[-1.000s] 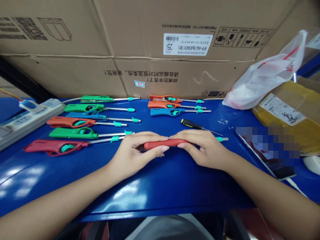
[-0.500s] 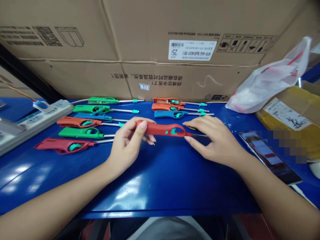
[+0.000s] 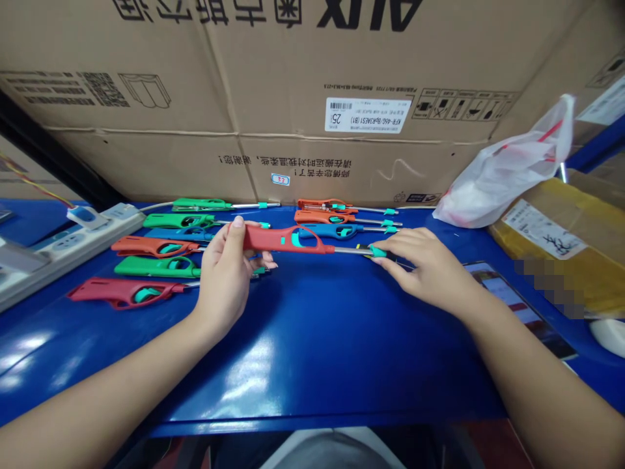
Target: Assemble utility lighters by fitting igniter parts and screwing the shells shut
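Observation:
A red gas lighter (image 3: 266, 240) with a long metal tube is held level above the table. My left hand (image 3: 222, 283) is closed round its handle end, thumb on top. At the other end, my right hand (image 3: 424, 264) pinches the teal piece (image 3: 377, 251) on the tube's tip. Behind that tip shows part of a thin yellow-and-dark item, too covered to name. Left of my left hand lie several more lighters, among them a red lighter (image 3: 127, 292) and a green lighter (image 3: 141, 266). Beyond the held one, a blue lighter (image 3: 319, 230) rests below orange lighters (image 3: 325, 217).
A large cardboard box (image 3: 273, 78) stands along the back of the blue table (image 3: 312, 352). On the left is a white power strip (image 3: 63, 244). To the right are a white plastic bag (image 3: 493, 182), a yellow-taped parcel (image 3: 596, 247) and a phone (image 3: 512, 306) partly behind my forearm.
The red lighter has shifted left with my left hand. My right fingers have gone from beside its handle's front to the teal tip, baring the metal tube. The view has tilted up slightly.

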A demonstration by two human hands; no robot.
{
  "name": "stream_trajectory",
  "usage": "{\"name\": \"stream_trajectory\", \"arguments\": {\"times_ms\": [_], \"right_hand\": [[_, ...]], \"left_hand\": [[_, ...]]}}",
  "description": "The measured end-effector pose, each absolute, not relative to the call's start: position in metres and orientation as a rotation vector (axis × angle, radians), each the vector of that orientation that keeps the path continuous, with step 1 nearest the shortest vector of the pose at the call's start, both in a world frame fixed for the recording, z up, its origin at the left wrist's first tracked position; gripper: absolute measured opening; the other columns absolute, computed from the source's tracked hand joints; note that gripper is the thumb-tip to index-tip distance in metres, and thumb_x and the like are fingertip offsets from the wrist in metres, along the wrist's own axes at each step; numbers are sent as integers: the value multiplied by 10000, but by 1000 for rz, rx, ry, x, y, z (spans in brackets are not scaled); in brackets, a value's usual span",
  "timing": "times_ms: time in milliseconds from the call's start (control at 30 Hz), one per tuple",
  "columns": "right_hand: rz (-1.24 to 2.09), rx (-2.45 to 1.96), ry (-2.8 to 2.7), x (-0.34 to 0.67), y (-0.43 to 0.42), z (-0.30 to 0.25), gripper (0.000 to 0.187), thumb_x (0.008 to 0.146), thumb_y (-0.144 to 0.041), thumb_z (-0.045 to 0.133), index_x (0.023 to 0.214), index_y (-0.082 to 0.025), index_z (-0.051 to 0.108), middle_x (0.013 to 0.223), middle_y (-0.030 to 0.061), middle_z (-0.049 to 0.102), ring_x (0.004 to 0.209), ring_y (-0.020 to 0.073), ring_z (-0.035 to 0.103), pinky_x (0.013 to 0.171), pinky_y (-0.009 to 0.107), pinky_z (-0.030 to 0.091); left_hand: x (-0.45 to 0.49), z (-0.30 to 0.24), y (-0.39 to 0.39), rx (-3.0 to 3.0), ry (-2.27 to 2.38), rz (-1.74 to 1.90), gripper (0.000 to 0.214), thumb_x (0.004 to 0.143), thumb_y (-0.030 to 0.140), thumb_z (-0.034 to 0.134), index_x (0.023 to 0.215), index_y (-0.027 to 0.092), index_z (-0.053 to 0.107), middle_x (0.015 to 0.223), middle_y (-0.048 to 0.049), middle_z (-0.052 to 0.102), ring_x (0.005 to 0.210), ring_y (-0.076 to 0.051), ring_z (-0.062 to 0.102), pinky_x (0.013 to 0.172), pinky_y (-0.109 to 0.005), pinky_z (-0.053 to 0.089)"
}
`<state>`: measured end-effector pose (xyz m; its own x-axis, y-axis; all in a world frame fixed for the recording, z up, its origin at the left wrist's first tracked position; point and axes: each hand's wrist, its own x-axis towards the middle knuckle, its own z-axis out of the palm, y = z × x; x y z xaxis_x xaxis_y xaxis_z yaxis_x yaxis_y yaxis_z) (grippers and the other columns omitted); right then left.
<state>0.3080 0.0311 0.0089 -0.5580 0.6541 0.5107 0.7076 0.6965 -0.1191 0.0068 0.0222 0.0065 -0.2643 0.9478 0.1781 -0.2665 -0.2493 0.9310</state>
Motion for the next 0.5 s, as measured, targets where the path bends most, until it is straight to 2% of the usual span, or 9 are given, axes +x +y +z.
{"name": "stream_trajectory", "arguments": {"times_ms": [100,233,500], "right_hand": [[-166,-991,-2445,305,30,7,177,987,-233,604,1091,-145,718,1024,93,785,956,262,704,879,407,470],[-201,-969,-2501,299,27,5,210,997,-225,576,1115,-112,708,978,107,760,890,256,668,820,388,472],[-365,-826,-2514,291,21,4,201,1000,-189,553,1098,-87,697,940,111,744,827,242,621,742,371,472]], "left_hand": [[7,9,23,968,1071,1608,315,882,459,713,923,162,616,659,21,667,498,-125,653,470,-214,576],[10,11,18,1013,1078,1489,378,787,433,823,936,167,599,710,16,723,572,-139,715,541,-219,626],[16,1,11,1107,1078,1008,370,740,428,887,908,144,720,735,-39,787,667,-167,780,635,-180,648]]}}
